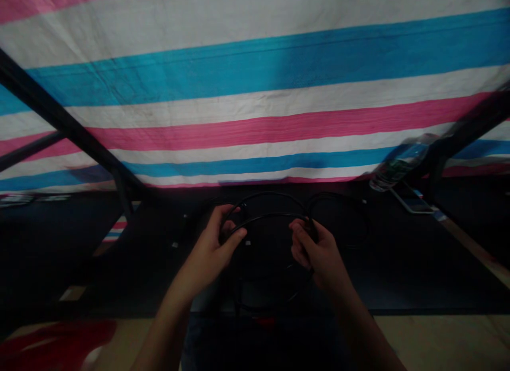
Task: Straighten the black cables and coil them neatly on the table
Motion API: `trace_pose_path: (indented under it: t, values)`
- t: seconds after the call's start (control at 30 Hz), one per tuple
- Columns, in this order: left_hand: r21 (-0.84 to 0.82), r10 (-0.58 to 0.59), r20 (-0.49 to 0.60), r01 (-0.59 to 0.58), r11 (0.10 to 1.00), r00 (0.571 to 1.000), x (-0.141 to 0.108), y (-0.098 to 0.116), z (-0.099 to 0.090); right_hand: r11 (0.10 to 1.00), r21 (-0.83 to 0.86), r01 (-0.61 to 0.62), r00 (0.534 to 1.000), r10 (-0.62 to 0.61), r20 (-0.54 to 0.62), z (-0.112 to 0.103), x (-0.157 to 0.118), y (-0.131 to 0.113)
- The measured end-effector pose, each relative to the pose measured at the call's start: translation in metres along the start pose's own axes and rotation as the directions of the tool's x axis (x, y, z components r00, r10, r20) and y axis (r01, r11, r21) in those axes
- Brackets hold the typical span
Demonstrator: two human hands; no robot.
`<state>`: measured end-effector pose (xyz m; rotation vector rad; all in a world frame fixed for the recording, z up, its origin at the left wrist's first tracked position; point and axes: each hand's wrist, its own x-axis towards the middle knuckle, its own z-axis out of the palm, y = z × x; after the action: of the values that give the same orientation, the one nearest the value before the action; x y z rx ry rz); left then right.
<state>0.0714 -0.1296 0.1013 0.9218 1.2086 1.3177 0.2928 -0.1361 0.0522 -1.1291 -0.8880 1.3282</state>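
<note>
A black cable [274, 214] is bent into loops between my two hands, above the dark table. My left hand [219, 238] has its thumb and fingers round the left side of the loops. On the right side, my right hand [313, 246] pinches the cable with curled fingers. More loops of black cable [338, 194] lie just right of my right hand. Lower loops hang below and between the hands, dim against the table. The picture is dark, so the cable ends are hard to make out.
A clear plastic bottle [398, 166] leans at the right rear beside a phone [412, 199]. Dark metal bars [66, 124] slant up at both sides. A striped sheet [255, 132] stands behind the black table [139, 275]. Red material [59, 339] lies at the lower left.
</note>
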Motion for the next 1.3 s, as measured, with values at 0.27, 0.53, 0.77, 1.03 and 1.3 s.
trace_pose_path:
  t: [0.27, 0.53, 0.77, 1.03, 1.3]
  values:
    - [0.283, -0.072, 0.362, -0.036, 0.958, 0.93, -0.001, 0.006, 0.009, 0.774, -0.461, 0.434, 0.861, -0.205, 0.466, 0.009, 0.0, -0.028]
    - [0.204, 0.039, 0.482, -0.155, 0.967, 0.876, -0.004, 0.004, 0.022, 0.721, -0.399, 0.567, 0.676, -0.131, 0.725, 0.036, -0.006, -0.049]
    - [0.252, -0.002, 0.382, -0.102, 0.962, 0.924, 0.002, 0.005, 0.006, 0.735, -0.411, 0.539, 0.783, -0.259, 0.565, 0.024, 0.015, -0.052]
    - [-0.085, -0.085, 0.325, 0.119, 0.989, 0.942, 0.013, -0.026, -0.024, 0.973, -0.147, 0.178, 0.978, -0.158, 0.136, -0.006, 0.03, -0.027]
    - [0.06, -0.378, 0.444, 0.394, 0.917, 0.812, 0.017, -0.012, -0.011, 0.848, -0.5, 0.177, 0.825, 0.149, 0.545, -0.008, 0.029, -0.036]
